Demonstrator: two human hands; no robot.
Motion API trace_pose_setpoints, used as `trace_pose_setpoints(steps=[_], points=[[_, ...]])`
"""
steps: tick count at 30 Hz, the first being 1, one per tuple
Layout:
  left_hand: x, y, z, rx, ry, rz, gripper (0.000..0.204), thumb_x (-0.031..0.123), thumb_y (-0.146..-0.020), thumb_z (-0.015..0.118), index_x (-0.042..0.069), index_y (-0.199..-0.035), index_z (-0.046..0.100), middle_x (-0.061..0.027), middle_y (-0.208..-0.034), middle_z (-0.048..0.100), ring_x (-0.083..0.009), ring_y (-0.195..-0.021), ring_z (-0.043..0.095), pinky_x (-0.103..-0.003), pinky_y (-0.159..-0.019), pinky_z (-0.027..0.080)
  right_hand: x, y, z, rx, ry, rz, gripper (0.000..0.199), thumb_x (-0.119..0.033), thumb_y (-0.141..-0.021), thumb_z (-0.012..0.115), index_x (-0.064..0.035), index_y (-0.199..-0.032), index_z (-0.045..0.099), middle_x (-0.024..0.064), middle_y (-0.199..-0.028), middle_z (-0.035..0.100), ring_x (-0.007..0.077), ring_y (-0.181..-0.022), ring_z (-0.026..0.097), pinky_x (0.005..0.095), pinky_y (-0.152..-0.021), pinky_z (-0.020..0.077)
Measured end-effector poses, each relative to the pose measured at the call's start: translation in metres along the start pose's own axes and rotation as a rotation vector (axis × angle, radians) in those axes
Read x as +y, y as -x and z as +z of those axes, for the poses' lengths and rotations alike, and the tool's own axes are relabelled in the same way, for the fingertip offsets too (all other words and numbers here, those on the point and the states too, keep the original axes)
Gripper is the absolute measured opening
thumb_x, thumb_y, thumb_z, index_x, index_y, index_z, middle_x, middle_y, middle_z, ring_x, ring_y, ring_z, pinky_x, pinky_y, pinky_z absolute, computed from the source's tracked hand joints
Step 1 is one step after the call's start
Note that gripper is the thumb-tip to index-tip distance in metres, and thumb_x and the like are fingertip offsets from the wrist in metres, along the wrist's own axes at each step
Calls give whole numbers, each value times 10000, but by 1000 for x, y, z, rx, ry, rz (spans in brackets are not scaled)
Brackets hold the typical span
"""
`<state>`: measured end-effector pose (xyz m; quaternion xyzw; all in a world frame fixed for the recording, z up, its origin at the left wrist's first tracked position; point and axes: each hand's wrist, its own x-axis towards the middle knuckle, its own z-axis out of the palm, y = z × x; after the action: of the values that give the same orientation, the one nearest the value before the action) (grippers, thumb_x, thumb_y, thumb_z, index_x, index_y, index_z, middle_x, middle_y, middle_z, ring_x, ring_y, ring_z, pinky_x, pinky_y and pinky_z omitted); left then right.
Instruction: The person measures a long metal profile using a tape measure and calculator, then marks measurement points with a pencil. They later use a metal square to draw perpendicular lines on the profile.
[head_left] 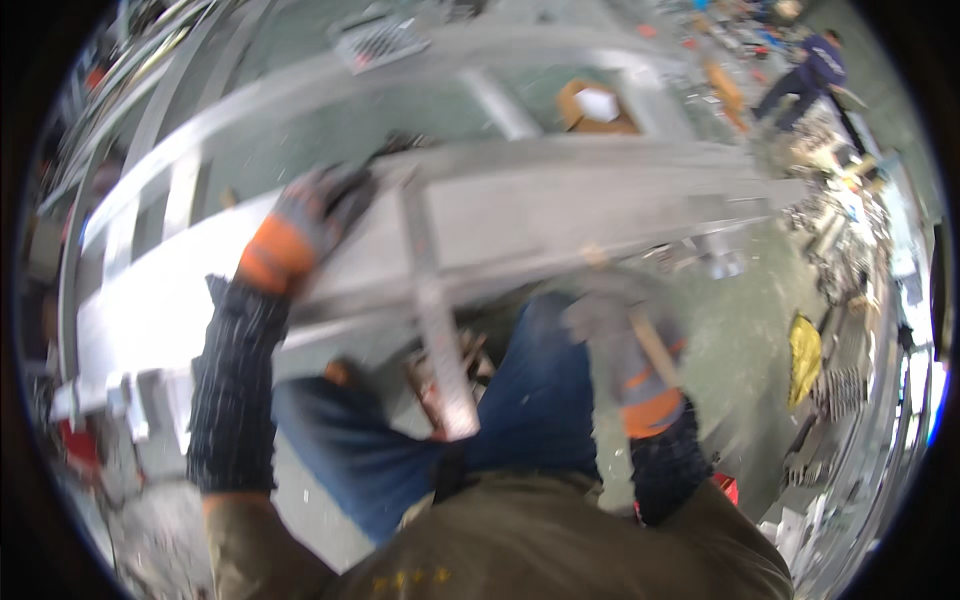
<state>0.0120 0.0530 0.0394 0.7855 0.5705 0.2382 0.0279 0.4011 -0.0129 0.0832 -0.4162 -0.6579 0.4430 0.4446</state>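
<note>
My left hand (318,212), in a grey glove with an orange cuff, is at the far left part of a long pale metal panel (550,205). Motion smears its fingers, and a small dark thing (402,145) lies just beyond them, too blurred to name. Across the panel, from near that hand toward my lap, runs a flat metal bar (430,270). In a matching glove, my right hand (625,335) is closed around a stick-like tool with a light wooden handle (655,348). That hand is off the panel's near edge, beside my knee; blur hides the tool's head.
A long metal frame (495,100) with crossbars stretches behind the panel. An open cardboard box (597,105) and a grey tray (380,45) sit beyond. A yellow bag (803,360) and scrap metal lie at right. Another person (810,75) is at the far right.
</note>
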Motion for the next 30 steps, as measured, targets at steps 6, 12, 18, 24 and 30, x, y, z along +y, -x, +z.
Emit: trace_pose_setpoints(steps=[6, 12, 18, 24, 30], points=[[-21, 3, 9, 81, -109, 73, 382, 290, -1020, 585, 100, -1348, 627, -189, -1196, 692, -347, -1057, 683, -403, -955, 553, -4, -10, -8, -15, 369, -619, 328, -120, -1033, 388, 89, -1195, 582, 194, -954, 675, 215, -733, 645, 367, -800, 569], [21, -5, -11, 62, 22, 35, 370, 297, -989, 575, 44, -1236, 681, -214, -1237, 677, -354, -1162, 638, -418, -1046, 479, -13, -3, -11, 51, 269, -566, 393, -118, -1025, 325, 110, -1260, 540, 131, -677, 652, 236, -791, 667, 376, -915, 545], [31, -8, -18, -13, 133, -90, 352, 248, -992, 566, 4, -1221, 676, -226, -1223, 675, -389, -1135, 639, -439, -1003, 506, -3, 0, -21, 80, 210, -461, 405, -119, -1040, 302, 108, -1293, 521, 131, -690, 654, 191, -716, 654, 407, -945, 560], [36, -8, -16, 28, 110, -76, 360, 271, -990, 586, 9, -1216, 687, -231, -1180, 691, -385, -1121, 651, -431, -990, 509, 3, -14, -31, 67, 214, -487, 447, -163, -1058, 280, 125, -1337, 477, 148, -719, 663, 170, -630, 623, 453, -942, 571], [-18, 7, 5, -10, -130, 32, 352, 202, -998, 607, 75, -1324, 642, -179, -1178, 698, -328, -1042, 690, -387, -951, 553, 8, 11, -44, 363, 254, -329, 532, -306, -1085, 361, 123, -1389, 445, 171, -863, 706, 196, -627, 635, 391, -805, 577]])
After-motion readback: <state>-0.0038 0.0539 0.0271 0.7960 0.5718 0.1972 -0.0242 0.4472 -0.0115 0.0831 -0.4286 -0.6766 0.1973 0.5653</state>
